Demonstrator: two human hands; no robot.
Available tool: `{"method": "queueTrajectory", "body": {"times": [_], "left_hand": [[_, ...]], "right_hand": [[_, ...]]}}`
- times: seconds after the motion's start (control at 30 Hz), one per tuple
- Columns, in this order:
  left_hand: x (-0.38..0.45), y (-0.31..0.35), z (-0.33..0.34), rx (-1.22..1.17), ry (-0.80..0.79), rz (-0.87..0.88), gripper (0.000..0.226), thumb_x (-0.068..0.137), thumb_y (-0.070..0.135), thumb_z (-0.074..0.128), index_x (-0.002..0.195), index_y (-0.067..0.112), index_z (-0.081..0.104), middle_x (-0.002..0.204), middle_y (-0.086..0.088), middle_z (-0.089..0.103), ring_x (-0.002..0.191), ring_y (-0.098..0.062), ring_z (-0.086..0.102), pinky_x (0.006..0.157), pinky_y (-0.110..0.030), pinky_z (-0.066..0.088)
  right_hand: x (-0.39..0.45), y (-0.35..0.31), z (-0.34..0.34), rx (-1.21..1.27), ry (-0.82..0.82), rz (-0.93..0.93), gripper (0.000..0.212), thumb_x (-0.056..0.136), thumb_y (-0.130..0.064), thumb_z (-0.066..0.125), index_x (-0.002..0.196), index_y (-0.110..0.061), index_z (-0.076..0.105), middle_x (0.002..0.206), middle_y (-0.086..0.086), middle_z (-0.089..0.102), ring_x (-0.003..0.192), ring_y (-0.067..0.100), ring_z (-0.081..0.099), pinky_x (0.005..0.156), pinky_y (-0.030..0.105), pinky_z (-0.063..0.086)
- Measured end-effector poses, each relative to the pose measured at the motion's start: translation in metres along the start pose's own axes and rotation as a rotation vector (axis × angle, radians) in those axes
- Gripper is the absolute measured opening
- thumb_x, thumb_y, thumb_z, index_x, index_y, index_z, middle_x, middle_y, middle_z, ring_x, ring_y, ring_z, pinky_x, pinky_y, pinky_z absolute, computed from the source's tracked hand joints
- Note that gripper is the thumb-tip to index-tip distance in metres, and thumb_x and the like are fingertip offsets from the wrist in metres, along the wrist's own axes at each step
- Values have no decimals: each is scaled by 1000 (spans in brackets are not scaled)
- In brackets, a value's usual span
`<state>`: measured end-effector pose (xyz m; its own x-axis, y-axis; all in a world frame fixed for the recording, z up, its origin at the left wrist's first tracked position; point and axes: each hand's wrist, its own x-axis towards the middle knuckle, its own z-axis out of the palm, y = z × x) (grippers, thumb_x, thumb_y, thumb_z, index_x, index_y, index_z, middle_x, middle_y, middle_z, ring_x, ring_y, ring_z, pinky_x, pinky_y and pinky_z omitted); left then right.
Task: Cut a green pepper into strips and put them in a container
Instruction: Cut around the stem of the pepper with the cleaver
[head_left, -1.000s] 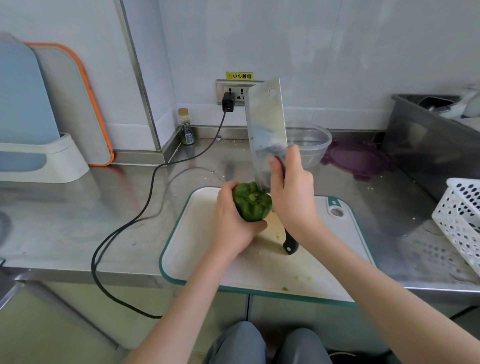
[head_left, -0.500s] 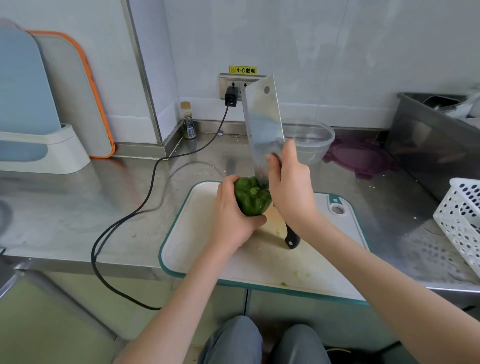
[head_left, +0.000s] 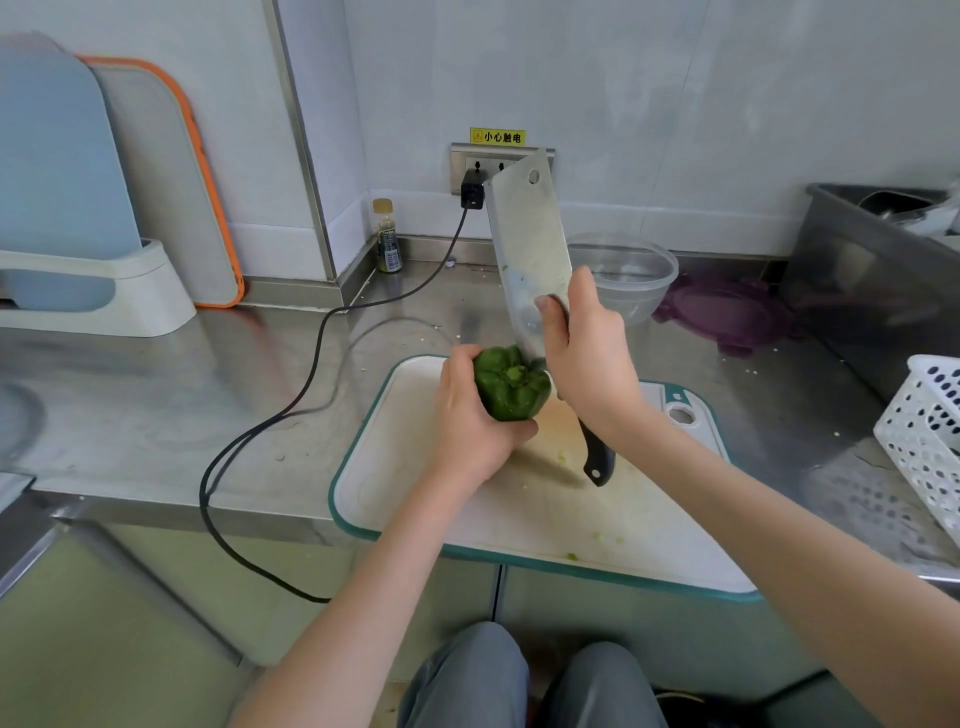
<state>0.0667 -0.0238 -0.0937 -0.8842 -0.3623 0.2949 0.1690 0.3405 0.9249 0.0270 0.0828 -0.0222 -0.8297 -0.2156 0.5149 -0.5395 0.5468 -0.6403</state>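
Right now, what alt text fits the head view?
A left hand grips a whole green bell pepper over a white teal-rimmed cutting board; the right hand holds a steel cleaver, blade raised, beside it. A clear plastic bowl sits behind.

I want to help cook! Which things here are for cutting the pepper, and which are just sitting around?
For the job:
green pepper, held by the left hand
cleaver, gripped by the right hand
cutting board
clear bowl for the strips, probably

Just lying about:
small bottle
black cable
purple lid
white basket
boards in the rack
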Motion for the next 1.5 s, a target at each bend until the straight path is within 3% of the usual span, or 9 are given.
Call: {"method": "queueTrajectory", "body": {"times": [0.23, 0.4, 0.57, 0.73, 0.9, 1.07, 1.17, 1.27, 1.5], "left_hand": [[-1, 2, -1, -13, 6, -22, 70, 54, 2, 80, 106, 22, 37, 111, 0, 42, 102, -17, 48, 79, -25, 43], [1, 0, -2, -31, 17, -29, 69, 53, 2, 81, 103, 20, 38, 108, -1, 43, 99, -19, 50, 72, -22, 42], [2, -2, -3, -57, 10, -35, 68, 53, 2, 80, 103, 24, 39, 109, 0, 44, 100, -17, 50, 73, -24, 43], [3, -6, -5, -39, 54, 24, 73, 55, -6, 76, 110, 24, 38, 109, 2, 40, 101, -17, 47, 80, -25, 45], [0, -3, -8, 4, 97, 12, 77, 59, -11, 70, 118, 27, 38, 112, 4, 33, 94, -2, 41, 77, -7, 36], [1, -1, -6, 3, 131, -13, 80, 59, -14, 67, 124, 22, 39, 115, 3, 31, 95, -8, 42, 78, -12, 36], [-1, 0, -5, 14, 119, 18, 78, 60, -16, 64, 124, 21, 39, 114, 2, 31, 92, 8, 42, 72, 1, 33], [-1, 0, -6, 27, 129, 41, 76, 60, -17, 64, 123, 18, 40, 112, 2, 32, 90, 19, 38, 72, 2, 33], [4, -3, -6, 63, 126, 13, 78, 58, -15, 67, 124, 18, 40, 112, 4, 32, 93, -9, 40, 71, -1, 34]], "right_hand": [[-5, -2, -1, -6, -29, -10, 19, 101, -23, 37, 90, -10, 28, 56, 1, 43, 44, 19, 39, 41, 28, 29], [-9, -5, 4, 22, 14, -4, 18, 101, -22, 38, 90, -10, 30, 54, 0, 44, 44, 16, 39, 37, 17, 26], [2, -5, -12, 22, -39, 89, 21, 101, -29, 38, 90, -12, 32, 61, 6, 50, 52, 30, 54, 41, 35, 40], [-20, 5, -51, -133, -217, 194, 28, 100, -32, 41, 89, -7, 35, 60, 12, 46, 61, 45, 61, 29, 22, 34], [-45, 12, -74, -369, -371, 165, 29, 97, -36, 41, 85, -11, 38, 68, 15, 57, 55, 39, 61, 27, 22, 36], [-63, 13, -90, -426, -469, 190, 24, 98, -32, 42, 89, -10, 42, 68, 10, 53, 57, 35, 60, 25, 18, 32], [-66, 14, -91, -447, -480, 167, 25, 98, -31, 42, 81, -14, 38, 64, 6, 48, 49, 24, 51, 26, 15, 28], [-65, 11, -88, -477, -479, 109, 35, 98, -31, 42, 69, -22, 26, 60, 6, 47, 42, 17, 40, 29, 19, 29], [-61, -2, -79, -630, -507, 72, 30, 100, -33, 37, 76, -21, 24, 60, 2, 42, 54, 23, 43, 44, 28, 26]]}}
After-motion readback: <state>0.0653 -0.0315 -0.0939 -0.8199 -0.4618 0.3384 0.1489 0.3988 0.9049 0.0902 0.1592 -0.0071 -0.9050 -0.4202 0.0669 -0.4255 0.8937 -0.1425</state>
